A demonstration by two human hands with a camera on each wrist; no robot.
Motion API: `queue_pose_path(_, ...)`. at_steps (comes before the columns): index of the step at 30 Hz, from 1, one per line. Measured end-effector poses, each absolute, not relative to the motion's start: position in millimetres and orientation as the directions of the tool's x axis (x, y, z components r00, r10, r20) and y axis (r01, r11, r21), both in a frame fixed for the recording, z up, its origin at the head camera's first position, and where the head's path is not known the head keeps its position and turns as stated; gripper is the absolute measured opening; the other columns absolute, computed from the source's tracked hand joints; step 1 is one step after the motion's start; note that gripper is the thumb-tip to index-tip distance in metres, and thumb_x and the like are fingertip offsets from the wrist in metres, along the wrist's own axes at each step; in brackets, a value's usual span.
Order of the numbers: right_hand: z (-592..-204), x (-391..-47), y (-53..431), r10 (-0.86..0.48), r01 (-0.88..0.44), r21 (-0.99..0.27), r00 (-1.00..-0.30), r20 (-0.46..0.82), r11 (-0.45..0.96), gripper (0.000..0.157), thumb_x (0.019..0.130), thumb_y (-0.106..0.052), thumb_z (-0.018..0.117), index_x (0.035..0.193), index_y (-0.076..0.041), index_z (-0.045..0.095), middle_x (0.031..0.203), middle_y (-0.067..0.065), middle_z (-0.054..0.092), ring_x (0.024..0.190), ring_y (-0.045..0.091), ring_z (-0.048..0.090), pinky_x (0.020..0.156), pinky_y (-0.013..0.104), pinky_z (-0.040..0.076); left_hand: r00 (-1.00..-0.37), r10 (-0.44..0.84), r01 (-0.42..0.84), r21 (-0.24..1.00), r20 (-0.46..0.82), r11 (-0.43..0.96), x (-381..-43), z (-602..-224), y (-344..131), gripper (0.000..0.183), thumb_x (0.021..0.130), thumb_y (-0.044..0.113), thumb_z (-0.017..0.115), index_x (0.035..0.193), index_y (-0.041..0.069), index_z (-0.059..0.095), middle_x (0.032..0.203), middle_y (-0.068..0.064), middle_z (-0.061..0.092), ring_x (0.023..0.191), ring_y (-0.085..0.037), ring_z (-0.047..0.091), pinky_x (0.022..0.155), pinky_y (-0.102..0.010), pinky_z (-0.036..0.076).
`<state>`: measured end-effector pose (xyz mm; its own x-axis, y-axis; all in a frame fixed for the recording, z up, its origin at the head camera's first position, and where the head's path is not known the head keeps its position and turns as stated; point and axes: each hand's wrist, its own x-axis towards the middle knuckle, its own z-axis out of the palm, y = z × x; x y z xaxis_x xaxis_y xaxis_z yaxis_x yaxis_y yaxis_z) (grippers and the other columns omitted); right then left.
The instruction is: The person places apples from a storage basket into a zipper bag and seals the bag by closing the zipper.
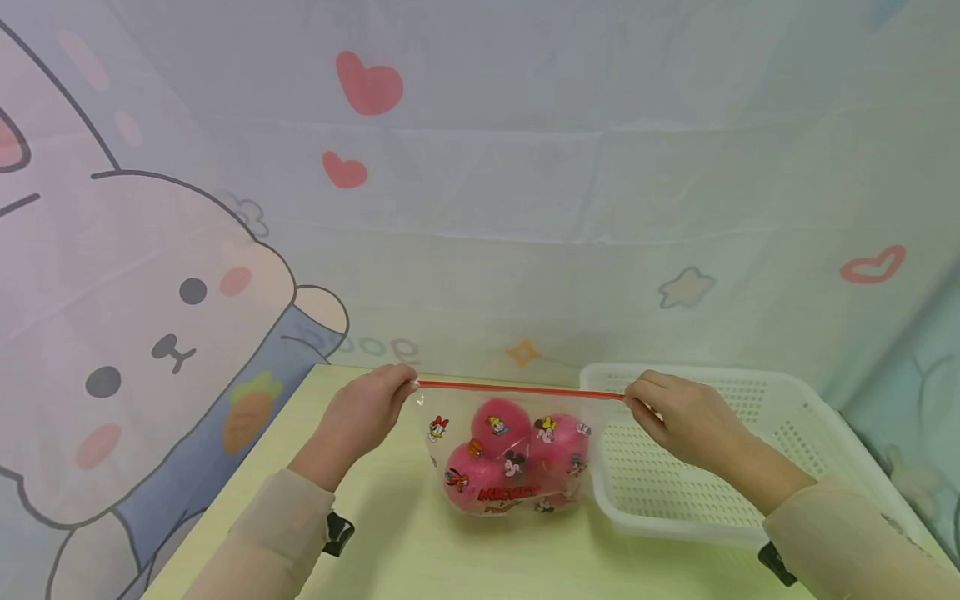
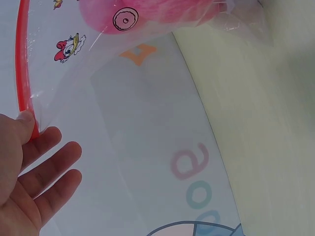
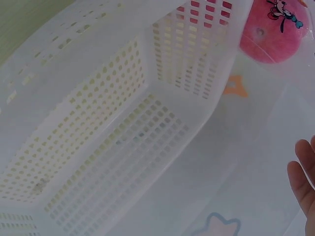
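Observation:
A clear zip bag (image 1: 502, 500) with cartoon prints and a red zip strip hangs between both hands, several pink balls (image 1: 501, 427) inside it. My left hand (image 1: 369, 410) pinches the left end of the red strip. In the left wrist view the thumb and index finger of the left hand (image 2: 29, 172) grip the strip's end while the other fingers spread loosely. At the strip's right end, my right hand (image 1: 678, 417) pinches the other corner. The strip is stretched straight and looks pressed together along its length. Only some fingertips of the right hand (image 3: 305, 177) show in the right wrist view.
A white perforated plastic basket (image 1: 615, 512) stands on the pale table (image 1: 405, 558), right of the bag and partly under the right forearm. Behind the table hangs a cloth backdrop (image 1: 525, 208) printed with hearts, stars and a large rabbit.

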<state>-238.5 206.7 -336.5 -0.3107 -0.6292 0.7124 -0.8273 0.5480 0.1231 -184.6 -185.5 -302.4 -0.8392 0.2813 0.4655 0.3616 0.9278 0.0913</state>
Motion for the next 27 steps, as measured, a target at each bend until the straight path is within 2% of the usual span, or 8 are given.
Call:
queue_pose_path(3,-335,-239,206,-0.629,-0.829,0.132,-0.297,0.718,0.543,0.033,0.100,-0.029,0.041,0.083,-0.013,0.064,0.075,-0.006,0.062,0.058,0.003,0.054,0.049,0.019,0.045,-0.836,0.283,0.364,0.088,0.471,0.927,-184,-302,-187,0.006,0.091,0.012,0.063,0.095,0.009,0.063,0.083,-0.003,0.064,0.067,-0.016,0.058,0.060,-0.034,0.051)
queue_pose_path(5,-334,-239,205,-0.630,-0.833,0.141,-0.283,0.723,0.535,0.036,0.101,-0.030,0.037,0.083,-0.013,0.064,0.074,-0.006,0.062,0.058,0.004,0.054,0.050,0.019,0.046,-0.834,0.284,0.365,0.088,0.473,0.927,-183,-302,-188,0.006,0.091,0.012,0.063,0.096,0.009,0.063,0.084,-0.003,0.064,0.068,-0.017,0.059,0.061,-0.034,0.051)
queue_pose_path(9,-329,-240,204,-0.634,-0.844,0.150,-0.257,0.729,0.514,0.033,0.100,-0.027,0.039,0.083,-0.013,0.063,0.074,-0.006,0.061,0.059,0.004,0.053,0.050,0.018,0.045,-0.833,0.277,0.363,0.094,0.479,0.927,-181,-302,-190,0.008,0.090,0.012,0.063,0.097,0.009,0.063,0.085,-0.003,0.065,0.070,-0.018,0.060,0.062,-0.035,0.052)
queue_pose_path(15,-323,-240,203,-0.635,-0.854,0.144,-0.249,0.731,0.500,0.039,0.101,-0.032,0.033,0.083,-0.014,0.062,0.074,-0.007,0.060,0.059,0.002,0.051,0.050,0.016,0.043,-0.813,0.286,0.381,0.091,0.506,0.920,-175,-298,-191,0.008,0.089,0.010,0.064,0.098,0.008,0.064,0.087,-0.005,0.065,0.072,-0.018,0.062,0.064,-0.035,0.053)
queue_pose_path(22,-317,-236,203,-0.631,-0.869,0.102,-0.265,0.729,0.484,0.019,0.096,-0.021,0.049,0.084,-0.014,0.063,0.076,-0.010,0.059,0.061,-0.001,0.051,0.052,0.013,0.044,-0.781,0.303,0.398,0.062,0.547,0.915,-166,-297,-195,0.008,0.089,0.012,0.065,0.095,0.009,0.064,0.085,-0.002,0.065,0.071,-0.015,0.061,0.063,-0.033,0.053)
queue_pose_path(27,-314,-234,202,-0.630,-0.867,0.084,-0.287,0.721,0.491,0.011,0.091,-0.015,0.055,0.084,-0.013,0.063,0.076,-0.010,0.059,0.062,-0.001,0.052,0.054,0.014,0.045,-0.751,0.326,0.416,0.027,0.574,0.909,-165,-298,-197,0.009,0.087,0.011,0.067,0.095,0.008,0.064,0.085,-0.001,0.067,0.070,-0.013,0.062,0.062,-0.031,0.053)
